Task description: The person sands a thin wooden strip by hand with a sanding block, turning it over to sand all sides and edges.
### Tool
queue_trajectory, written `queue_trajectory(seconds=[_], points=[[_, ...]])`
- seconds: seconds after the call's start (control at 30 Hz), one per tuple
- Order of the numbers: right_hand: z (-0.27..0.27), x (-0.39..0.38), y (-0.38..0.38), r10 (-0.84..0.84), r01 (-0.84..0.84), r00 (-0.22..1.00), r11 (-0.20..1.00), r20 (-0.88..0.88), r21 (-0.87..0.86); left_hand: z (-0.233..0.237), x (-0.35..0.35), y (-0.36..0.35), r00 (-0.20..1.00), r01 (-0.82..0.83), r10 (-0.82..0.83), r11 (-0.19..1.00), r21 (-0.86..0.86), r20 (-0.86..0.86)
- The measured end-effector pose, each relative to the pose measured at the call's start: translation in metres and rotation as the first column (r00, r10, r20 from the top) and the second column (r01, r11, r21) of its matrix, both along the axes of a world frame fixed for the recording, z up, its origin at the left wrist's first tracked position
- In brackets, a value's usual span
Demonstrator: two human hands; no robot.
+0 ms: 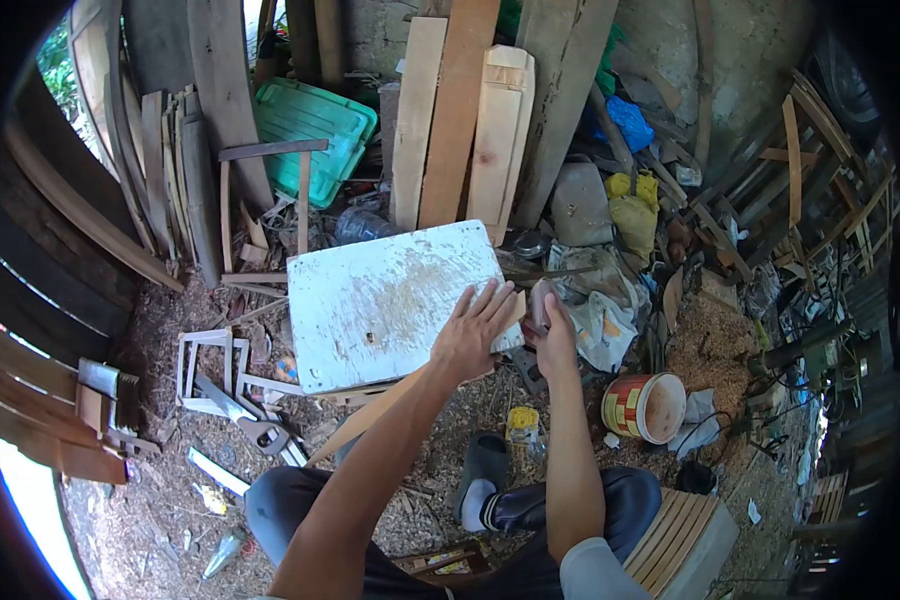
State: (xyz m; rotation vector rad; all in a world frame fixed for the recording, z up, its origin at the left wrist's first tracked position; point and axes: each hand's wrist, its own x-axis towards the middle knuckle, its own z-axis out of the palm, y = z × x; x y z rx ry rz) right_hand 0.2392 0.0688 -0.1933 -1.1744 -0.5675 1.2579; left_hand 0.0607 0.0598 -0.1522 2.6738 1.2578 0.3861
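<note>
A worn white board [360, 310] with chipped paint forms a work surface in front of me. Over its right edge my left hand [470, 330] presses on a pale wooden strip [370, 415], fingers stretched across the wood and thumb lower down. The strip runs back under my left forearm toward my knee, and its other end shows just past my fingertips. Close beside that end, my right hand [555, 335] is closed around a brown rounded block [541, 305]; the fingers are mostly hidden behind the thumb.
On the left floor lie a handsaw [255, 425] and a small wooden frame [210, 365]. A round tub [645, 408] stands right of my arm, near sawdust [715, 350]. Tall planks [460, 120] and a green plastic lid [315, 135] lean behind. A slatted wooden piece [675, 540] sits by my right knee.
</note>
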Motion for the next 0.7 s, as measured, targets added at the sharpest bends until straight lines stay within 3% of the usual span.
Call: queue_trajectory(seconds=[0.1,0.17,0.43,0.5,0.63,0.7], points=[[-0.005,0.005,-0.001,0.057,-0.057,0.998,0.998,0.039,0.019,-0.007,0.001,0.002,0.998,-0.004,0.004,1.0,-0.007,0.064],[0.003,-0.008,-0.007,0.036,-0.043,0.985,0.998,0.171,0.041,-0.005,0.001,0.002,0.999,-0.012,0.012,1.0,-0.004,0.048],[0.042,-0.024,-0.01,0.079,-0.074,0.966,0.997,0.247,-0.029,0.0,0.002,0.0,0.999,-0.017,0.017,1.0,0.004,0.037],[0.036,-0.02,-0.025,0.132,-0.179,0.923,0.979,0.361,0.1,0.002,0.0,0.0,1.0,-0.016,0.016,1.0,-0.009,-0.01],[0.043,-0.022,-0.015,0.125,-0.153,0.926,0.987,0.357,0.053,0.0,0.0,0.001,1.0,-0.01,0.01,1.0,0.0,0.01],[0.048,-0.025,-0.015,0.033,-0.043,0.927,0.999,0.373,0.017,-0.001,0.001,0.0,1.0,-0.006,0.006,1.0,-0.004,0.009]])
